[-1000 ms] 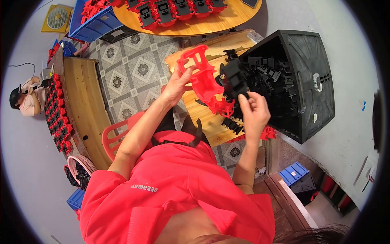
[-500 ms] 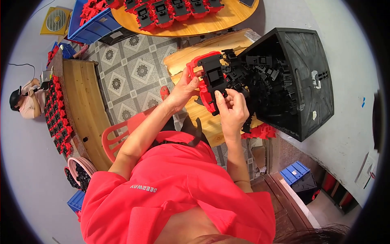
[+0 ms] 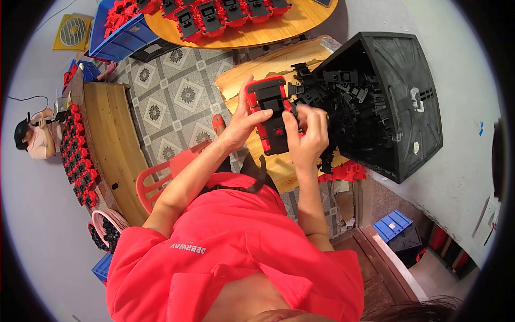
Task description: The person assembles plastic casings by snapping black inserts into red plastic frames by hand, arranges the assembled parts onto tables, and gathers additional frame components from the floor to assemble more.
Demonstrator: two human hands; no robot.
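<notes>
A red plastic housing with a black plastic part [image 3: 277, 140] fitted over its face is held up in front of me. My left hand [image 3: 243, 123] grips its left side, with the thumb laid across the black face. At its right edge my right hand [image 3: 308, 131] is closed, thumb and curled fingers against the rim; the fingertips are slightly blurred, so whether they pinch a small part as well is unclear. Just beyond the right hand, loose black plastic parts [image 3: 343, 91] spill from a black crate [image 3: 410, 107] tipped on its side.
The crate lies on a wooden bench [image 3: 236, 80], with red housings [image 3: 346, 172] by its near edge. Several red-and-black housings stand on the round table [image 3: 300, 27] and the left-hand counter. A blue bin [image 3: 123, 40] holds red parts. At far left sits another person [image 3: 40, 137].
The housing has turned from a slant to nearly straight, its black face now squarer to me. My left thumb has moved onto that face, and my right fingers have shifted up its right edge.
</notes>
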